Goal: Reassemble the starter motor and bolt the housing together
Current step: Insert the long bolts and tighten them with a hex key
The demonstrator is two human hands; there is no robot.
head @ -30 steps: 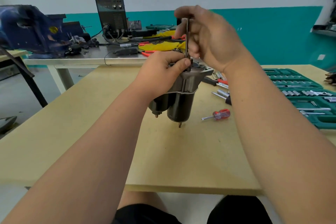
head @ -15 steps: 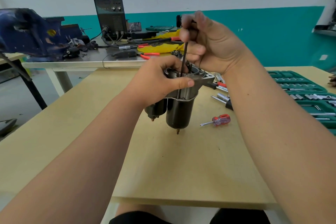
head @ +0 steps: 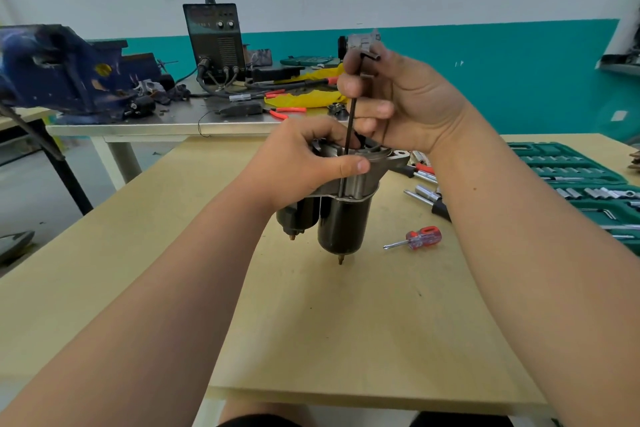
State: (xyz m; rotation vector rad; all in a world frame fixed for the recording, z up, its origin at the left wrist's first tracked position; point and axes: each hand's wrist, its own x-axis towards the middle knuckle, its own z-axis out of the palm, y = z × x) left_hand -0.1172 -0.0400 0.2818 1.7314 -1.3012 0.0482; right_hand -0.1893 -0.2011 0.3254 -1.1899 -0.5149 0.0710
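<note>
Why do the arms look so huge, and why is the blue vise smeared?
Head view: the wide-angle lens stretches whatever nears the frame edges, so the forearms balloon; the blue vise at the left edge is blurred, while the starter motor in the centre is sharp; light is even, shadows faint.

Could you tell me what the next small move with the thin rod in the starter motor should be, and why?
Probably slide the rod straight down, further into the motor. The right hand pinches it near its top, most of its length stands above the housing, and the left hand grips the motor with its thumb beside the rod, steadying it.
</note>
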